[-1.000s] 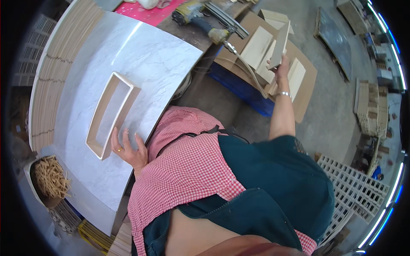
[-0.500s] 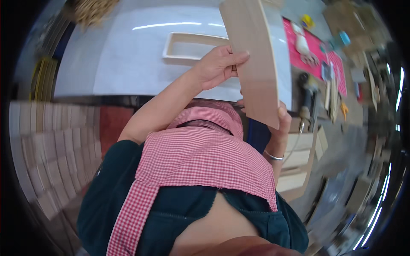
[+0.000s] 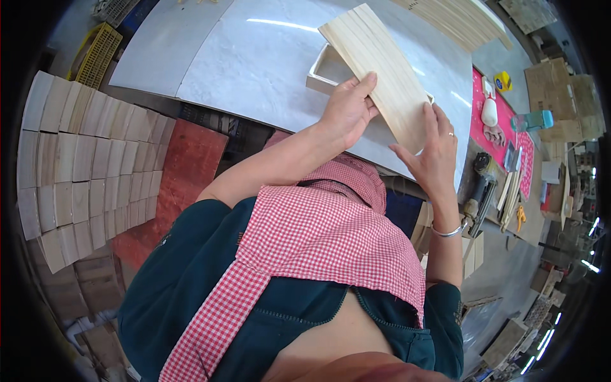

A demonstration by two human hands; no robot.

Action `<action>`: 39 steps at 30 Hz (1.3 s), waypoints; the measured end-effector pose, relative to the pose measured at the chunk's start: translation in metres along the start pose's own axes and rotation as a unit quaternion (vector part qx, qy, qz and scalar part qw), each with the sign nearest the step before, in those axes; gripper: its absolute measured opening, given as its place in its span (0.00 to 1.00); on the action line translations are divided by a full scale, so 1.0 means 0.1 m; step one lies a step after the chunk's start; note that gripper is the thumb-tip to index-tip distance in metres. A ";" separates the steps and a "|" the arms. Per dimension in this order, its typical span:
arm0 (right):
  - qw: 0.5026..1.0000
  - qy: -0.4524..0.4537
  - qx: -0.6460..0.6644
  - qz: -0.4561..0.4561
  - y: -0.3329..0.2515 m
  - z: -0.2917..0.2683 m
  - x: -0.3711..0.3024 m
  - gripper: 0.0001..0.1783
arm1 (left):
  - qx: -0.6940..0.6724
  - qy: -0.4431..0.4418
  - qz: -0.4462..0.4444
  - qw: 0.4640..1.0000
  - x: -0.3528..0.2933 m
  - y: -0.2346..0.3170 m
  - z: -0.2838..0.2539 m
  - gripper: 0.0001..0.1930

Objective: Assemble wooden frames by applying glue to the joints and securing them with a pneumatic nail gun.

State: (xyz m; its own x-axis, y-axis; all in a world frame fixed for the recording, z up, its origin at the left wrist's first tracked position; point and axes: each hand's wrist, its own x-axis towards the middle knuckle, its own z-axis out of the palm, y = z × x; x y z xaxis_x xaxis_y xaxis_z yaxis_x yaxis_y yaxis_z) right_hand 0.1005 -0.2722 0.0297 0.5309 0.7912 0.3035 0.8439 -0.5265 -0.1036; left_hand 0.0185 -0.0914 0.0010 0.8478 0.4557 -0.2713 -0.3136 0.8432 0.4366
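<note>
A thin, pale wooden board (image 3: 375, 67) with straight grain is held tilted above the table. My left hand (image 3: 349, 111) grips its left long edge, thumb on the upper face and fingers underneath. At the board's near right end is my right hand (image 3: 435, 153), fingers stretched and thumb spread apart. Its fingertips rest at the right edge, while the thumb lies near the lower corner. Beneath the board stands a shallow rectangular wooden box (image 3: 320, 83) with a pale rim. The board hides most of that box.
The smooth pale table (image 3: 254, 70) carries stacked wooden strips (image 3: 455, 22) at the far right. A pink cloth (image 3: 477, 127) with a white bottle (image 3: 489, 112) and a dark power tool (image 3: 478, 200) lie to the right. Stacked wooden blocks (image 3: 89, 149) and a red board (image 3: 184, 165) fill the left.
The board has turned over and tilted, its near end moving farther out over the table. My right hand has moved outward and spread its fingers. The view has shifted.
</note>
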 end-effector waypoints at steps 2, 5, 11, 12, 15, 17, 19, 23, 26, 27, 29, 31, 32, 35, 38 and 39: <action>1.000 -0.003 0.007 -0.001 0.04 0.01 0.05 0.55 | -0.008 -0.007 -0.004 1.000 0.02 0.01 -0.02 0.17; 1.000 -0.009 0.028 -0.004 0.08 0.00 0.13 0.56 | -0.030 -0.028 -0.013 0.999 0.04 0.03 -0.05 0.17; 0.999 0.049 0.002 -0.008 0.10 -0.22 0.35 0.49 | 0.003 -0.091 0.004 0.996 0.07 0.18 -0.01 0.16; 0.998 0.013 0.056 0.028 0.09 -0.29 0.39 0.45 | -0.012 -0.102 0.007 0.995 0.09 0.23 0.01 0.17; 0.964 -0.098 0.213 0.128 0.06 -0.44 0.49 0.33 | -0.059 -0.138 0.020 0.988 0.14 0.39 0.04 0.19; 0.971 -0.057 0.208 0.102 0.09 -0.43 0.47 0.29 | -0.046 -0.139 0.024 0.989 0.17 0.43 0.04 0.21; 0.979 0.027 0.195 0.048 0.13 -0.40 0.44 0.21 | -0.022 -0.143 0.035 0.989 0.20 0.48 0.03 0.24; 0.982 0.120 0.131 -0.057 0.24 -0.34 0.41 0.14 | -0.160 -0.188 -0.084 0.965 0.12 0.95 -0.11 0.31; 0.973 0.170 0.070 -0.140 0.30 -0.29 0.42 0.10 | -0.093 -0.121 -0.067 0.986 0.03 1.17 -0.26 0.29; 0.976 0.145 0.067 -0.149 0.31 -0.28 0.43 0.12 | -0.024 -0.089 -0.053 0.994 0.05 1.17 -0.34 0.29; 0.979 0.096 0.062 -0.166 0.32 -0.26 0.45 0.17 | 0.118 -0.027 -0.025 0.992 0.11 1.17 -0.48 0.28; 0.981 0.072 0.060 -0.173 0.35 -0.24 0.48 0.19 | 0.188 0.004 -0.013 0.982 0.14 1.18 -0.52 0.28; 0.984 0.059 0.044 -0.165 0.37 -0.23 0.50 0.23 | 0.205 -0.009 -0.011 0.979 0.16 1.19 -0.54 0.28; 0.989 0.018 -0.004 -0.145 0.43 -0.22 0.58 0.35 | 0.253 -0.048 -0.002 0.966 0.18 1.20 -0.57 0.26; 0.988 0.003 0.024 -0.152 0.52 -0.21 0.66 0.42 | 0.329 -0.034 0.044 0.943 0.16 1.23 -0.68 0.25; 0.988 -0.004 0.035 -0.153 0.56 -0.21 0.67 0.45 | 0.366 -0.031 0.064 0.928 0.15 1.23 -0.72 0.24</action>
State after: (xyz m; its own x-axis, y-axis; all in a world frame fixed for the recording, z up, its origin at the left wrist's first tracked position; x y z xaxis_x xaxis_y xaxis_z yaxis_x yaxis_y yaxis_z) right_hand 0.1815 -0.2547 0.0638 0.2508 0.9125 0.3233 0.9680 -0.2397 -0.0743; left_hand -0.0383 0.0396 -0.0113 0.8533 0.5032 -0.1367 -0.0583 0.3526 0.9340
